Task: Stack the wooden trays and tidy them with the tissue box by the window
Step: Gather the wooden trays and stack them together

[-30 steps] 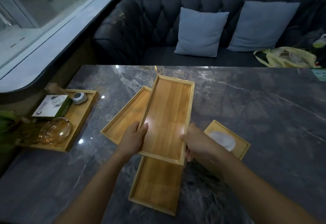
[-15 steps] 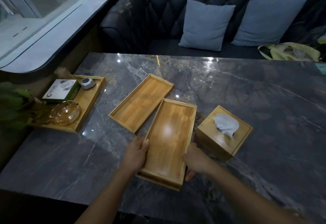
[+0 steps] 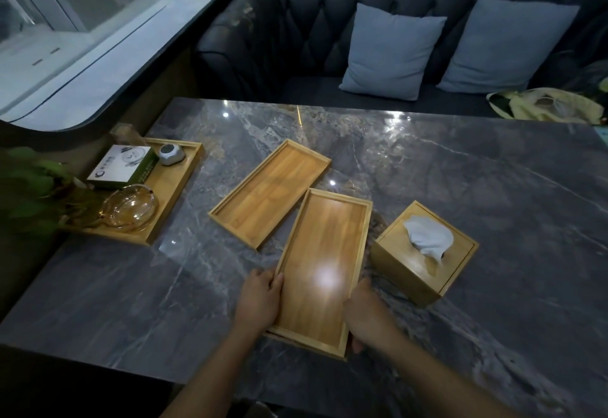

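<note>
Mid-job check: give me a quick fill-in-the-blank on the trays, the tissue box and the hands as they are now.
1. Both hands, the left hand and the right hand, grip the long sides of the near tray, which sits on top of another ____.
2. The empty far tray lies flat on the ____ table.
3. A white ____ sticks out of the wooden tissue box.
4. The tissue box stands to the ____ of the near tray.

Missing words: tray; marble; tissue; right

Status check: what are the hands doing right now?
Left hand and right hand grip stacked trays. Third tray loose alongside. Tissue box close right.
</note>
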Available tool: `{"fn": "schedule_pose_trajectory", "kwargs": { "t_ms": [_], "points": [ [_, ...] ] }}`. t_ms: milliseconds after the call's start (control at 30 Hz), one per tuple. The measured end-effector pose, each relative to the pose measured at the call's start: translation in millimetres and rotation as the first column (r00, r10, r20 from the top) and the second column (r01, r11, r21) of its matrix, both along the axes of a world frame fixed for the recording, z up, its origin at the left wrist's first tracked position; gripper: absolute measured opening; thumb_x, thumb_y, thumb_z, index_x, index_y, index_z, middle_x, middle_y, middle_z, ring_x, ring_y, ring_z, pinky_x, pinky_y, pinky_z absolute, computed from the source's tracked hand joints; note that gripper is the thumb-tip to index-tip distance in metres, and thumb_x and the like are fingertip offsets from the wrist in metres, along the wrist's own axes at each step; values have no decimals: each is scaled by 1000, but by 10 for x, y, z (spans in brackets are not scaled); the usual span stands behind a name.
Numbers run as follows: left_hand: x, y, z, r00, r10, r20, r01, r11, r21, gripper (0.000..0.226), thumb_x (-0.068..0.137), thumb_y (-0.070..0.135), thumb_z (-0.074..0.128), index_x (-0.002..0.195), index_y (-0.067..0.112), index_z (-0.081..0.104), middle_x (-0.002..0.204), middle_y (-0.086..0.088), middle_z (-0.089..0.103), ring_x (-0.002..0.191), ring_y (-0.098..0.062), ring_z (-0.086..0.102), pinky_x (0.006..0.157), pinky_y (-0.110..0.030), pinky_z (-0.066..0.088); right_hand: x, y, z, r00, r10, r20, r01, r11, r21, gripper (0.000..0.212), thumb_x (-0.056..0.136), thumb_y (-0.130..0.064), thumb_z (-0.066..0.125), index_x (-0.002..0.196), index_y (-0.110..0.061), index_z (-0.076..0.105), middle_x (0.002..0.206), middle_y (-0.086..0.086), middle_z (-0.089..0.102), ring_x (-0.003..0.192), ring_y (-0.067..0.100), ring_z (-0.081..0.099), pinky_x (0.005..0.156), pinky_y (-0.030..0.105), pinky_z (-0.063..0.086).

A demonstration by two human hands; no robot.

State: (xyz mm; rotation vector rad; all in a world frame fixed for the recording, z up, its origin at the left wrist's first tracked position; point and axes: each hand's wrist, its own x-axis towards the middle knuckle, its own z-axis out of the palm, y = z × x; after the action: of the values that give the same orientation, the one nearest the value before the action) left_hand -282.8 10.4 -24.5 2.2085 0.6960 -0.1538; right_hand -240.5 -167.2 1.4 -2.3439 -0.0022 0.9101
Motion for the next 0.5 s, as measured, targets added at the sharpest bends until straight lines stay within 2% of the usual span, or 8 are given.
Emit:
{"fn": "schedule_pose_trajectory", "kwargs": {
  "t_ms": [67,100,200,333,433,500],
  "points": [
    [10,-25,-3,1000,-13,-13,13,1000,10,33,95,25,43,81,3,63,84,-12,63,74,-20,58,64,-29,40,26,-30,36,995,49,-89,-47,999,17,26,93,-17,41,108,-3,56,86,19,72,54,25,65,37,25,47],
    [15,-35,-7,1000,-20,-24,21,1000,21,32,94,23,43,79,3,63,79,-10,63,70,-17,57,60,-28,40,42,-53,50,992,49,-116,-44,998,50,27,93,-20,39,101,-5,61,80,18,72,48,23,63,35,25,44],
    [53,-44,-9,995,-42,-90,49,996,70,28,93,22,47,75,6,62,66,-2,58,61,-11,54,52,-24,38,88,-115,46,994,42,-99,-34,996,79,29,91,-20,38,96,-6,63,70,8,65,44,14,55,34,20,39],
    [223,-68,57,991,-48,-128,58,995,76,25,92,24,47,85,8,65,83,-9,69,77,-20,62,70,-31,49,201,-146,20,1000,-15,-20,17,996,87,21,89,-20,42,77,-19,59,76,0,65,66,16,62,55,30,49],
    [421,-119,111,991,-57,-117,66,995,72,25,92,25,47,91,8,65,91,-12,69,85,-24,63,82,-37,52,368,-186,-1,997,-73,2,72,994,79,22,87,-17,45,76,-13,63,79,6,68,72,23,65,69,40,55],
    [548,-157,131,991,-65,-115,74,994,78,26,92,26,48,97,7,66,97,-13,70,90,-25,63,83,-36,51,490,-222,-39,996,-84,19,83,996,31,21,87,-14,44,72,-11,59,76,7,65,70,24,63,68,41,54]
  ]
}}
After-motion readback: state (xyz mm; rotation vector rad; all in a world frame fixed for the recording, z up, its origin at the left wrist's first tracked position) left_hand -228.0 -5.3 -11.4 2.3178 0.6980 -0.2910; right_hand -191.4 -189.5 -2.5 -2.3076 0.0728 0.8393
